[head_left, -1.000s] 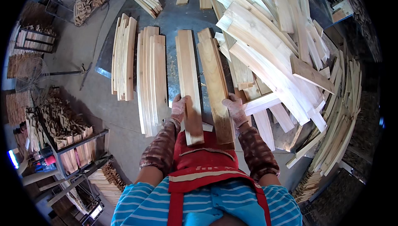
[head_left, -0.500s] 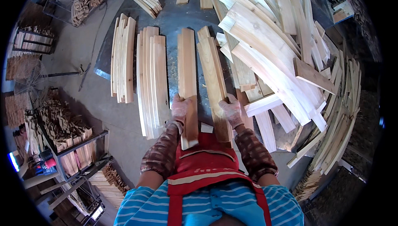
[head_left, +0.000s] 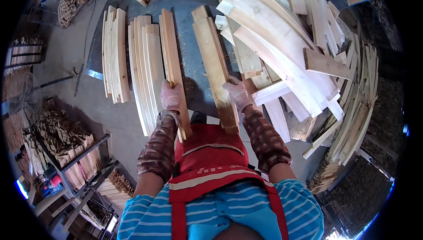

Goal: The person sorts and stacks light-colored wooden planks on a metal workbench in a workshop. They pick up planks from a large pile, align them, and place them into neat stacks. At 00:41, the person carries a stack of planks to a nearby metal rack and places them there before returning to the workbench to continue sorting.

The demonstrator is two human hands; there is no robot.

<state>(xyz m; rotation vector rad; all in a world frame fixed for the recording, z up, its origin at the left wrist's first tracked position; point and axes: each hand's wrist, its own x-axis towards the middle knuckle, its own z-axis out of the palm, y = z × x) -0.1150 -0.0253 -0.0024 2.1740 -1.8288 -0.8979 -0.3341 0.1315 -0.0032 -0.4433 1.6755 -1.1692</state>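
Note:
My left hand [head_left: 172, 96], in a pale work glove, is closed round the near part of a narrow wooden board [head_left: 173, 48], which stands tilted toward its edge beside a stack of boards [head_left: 147, 63]. My right hand [head_left: 238, 93], gloved too, grips the right edge of another wooden board [head_left: 211, 55]. Under that one a second piece shows along the side and at the far end. Both boards reach over the table's near edge toward my red apron. My fingertips are partly hidden behind the wood.
Another board stack [head_left: 116, 55] lies farther left on the dark table [head_left: 194, 41]. A large loose heap of pale boards [head_left: 277, 59] covers the right side. Long strips [head_left: 357, 103] stand beyond it. A fan [head_left: 22, 90] and a metal rack [head_left: 86, 152] are at the left.
My left hand has carried its board leftward, close to the stack, and tipped it toward its edge. My right hand keeps its hold on the other board. The whole view has shifted slightly.

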